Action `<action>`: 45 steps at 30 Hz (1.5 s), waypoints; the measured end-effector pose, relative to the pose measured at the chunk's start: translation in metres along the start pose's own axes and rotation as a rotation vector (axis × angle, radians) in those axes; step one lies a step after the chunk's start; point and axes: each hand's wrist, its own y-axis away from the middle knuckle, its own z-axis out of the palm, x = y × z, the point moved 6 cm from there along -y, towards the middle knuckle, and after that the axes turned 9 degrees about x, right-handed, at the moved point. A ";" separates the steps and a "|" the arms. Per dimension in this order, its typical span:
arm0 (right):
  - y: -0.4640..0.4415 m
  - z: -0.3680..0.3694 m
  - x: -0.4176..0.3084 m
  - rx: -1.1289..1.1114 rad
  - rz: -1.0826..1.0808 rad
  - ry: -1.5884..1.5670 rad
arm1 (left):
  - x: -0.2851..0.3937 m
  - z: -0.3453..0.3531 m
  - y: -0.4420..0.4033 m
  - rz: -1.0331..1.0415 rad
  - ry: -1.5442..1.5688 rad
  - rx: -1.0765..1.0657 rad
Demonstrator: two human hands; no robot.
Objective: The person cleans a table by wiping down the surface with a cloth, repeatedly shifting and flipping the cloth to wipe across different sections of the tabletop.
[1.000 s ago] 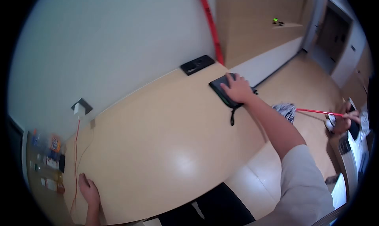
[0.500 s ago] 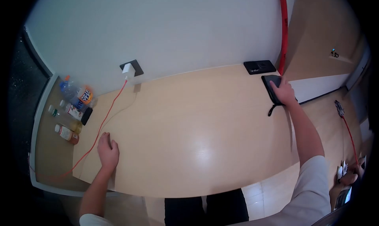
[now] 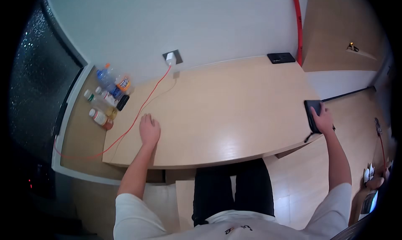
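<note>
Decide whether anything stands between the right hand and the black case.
Nothing visible does: the right hand is directly on the black case. The phone lies apart, at the table's back edge; the red cable is far off to the left.

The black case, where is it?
In the head view, the black case is at the table's right end, under the person's right hand.

Case [image 3: 312, 104] black; desk [image 3: 217, 101] pale tan; cord [image 3: 158, 85] red; charger [image 3: 170, 58] white; shirt [image 3: 136, 217] pale, dark-printed; trousers [image 3: 212, 192] black.
</note>
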 end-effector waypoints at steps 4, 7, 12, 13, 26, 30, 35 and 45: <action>0.026 -0.006 0.032 0.017 -0.039 0.114 | 0.003 0.007 0.002 -0.034 -0.069 0.018; 0.026 -0.009 0.023 0.000 -0.020 0.211 | 0.003 0.006 0.001 -0.043 -0.083 0.015; -0.010 0.015 0.011 -0.041 0.003 0.178 | 0.006 -0.003 -0.006 -0.076 -0.044 -0.016; -0.022 0.023 0.007 -0.030 0.001 0.176 | 0.005 -0.003 -0.005 -0.068 -0.048 -0.009; -0.196 0.108 -0.090 -0.020 -0.046 0.171 | 0.007 -0.007 -0.006 -0.108 -0.074 -0.066; -0.218 0.117 -0.101 -0.029 -0.076 0.059 | 0.009 -0.009 -0.008 -0.108 -0.076 -0.062; -0.232 0.133 -0.091 0.000 -0.094 -0.007 | 0.009 -0.009 -0.010 -0.112 -0.068 -0.033; -0.115 0.061 -0.045 0.023 -0.164 -0.108 | 0.005 0.006 -0.013 -0.136 0.030 -0.030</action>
